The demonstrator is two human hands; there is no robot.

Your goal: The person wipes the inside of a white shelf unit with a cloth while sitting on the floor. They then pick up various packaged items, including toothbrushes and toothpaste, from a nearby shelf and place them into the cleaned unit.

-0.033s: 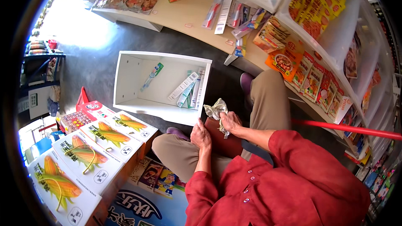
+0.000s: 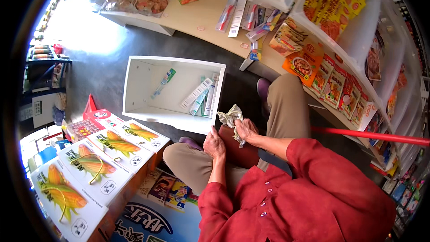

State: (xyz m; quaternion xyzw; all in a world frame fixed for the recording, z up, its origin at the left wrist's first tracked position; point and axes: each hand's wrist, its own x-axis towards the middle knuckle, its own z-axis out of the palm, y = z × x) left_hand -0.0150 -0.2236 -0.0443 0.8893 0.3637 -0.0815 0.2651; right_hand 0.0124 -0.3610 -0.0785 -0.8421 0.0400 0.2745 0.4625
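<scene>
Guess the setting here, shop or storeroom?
Most likely a small shop: wall shelves stocked with snack packets, toothbrushes laid out on a lower shelf, and stacked gift boxes printed with corn.

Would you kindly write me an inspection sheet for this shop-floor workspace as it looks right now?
Surface: dark floor, lit at upper left.
Job's things: crumpled cloth in the right hand; white tray holding a few toothbrush packs.
Clutter: corn-printed cartons at lower left; a blue carton below them.
Hands: right hand grips the cloth; left hand rests on the knee, holding nothing.
Cables: nothing seen.
Surroundings: white shelves of snack packets; red pole at right.
</scene>
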